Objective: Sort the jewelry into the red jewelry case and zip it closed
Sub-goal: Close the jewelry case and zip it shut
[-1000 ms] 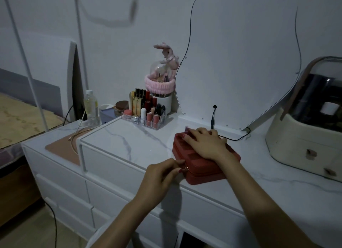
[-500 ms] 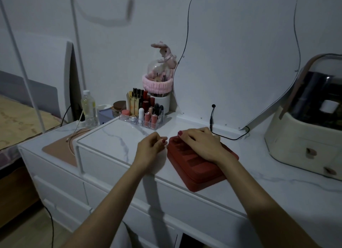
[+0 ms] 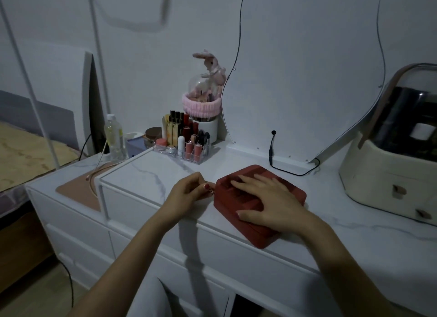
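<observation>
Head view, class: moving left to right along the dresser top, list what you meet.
Clear bottle → lipstick organiser → left hand, pinching at the case's edge → red jewelry case with the right hand flat on it → cream cosmetics box.

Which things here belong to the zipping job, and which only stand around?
Belong to the job:
- red jewelry case, closed
- left hand, pinching a small metal pull at the case's left edge
- right hand, flat on the lid

Only standing around:
- lipstick organizer
- clear bottle
- cream cosmetics box
- pink rabbit toy
</observation>
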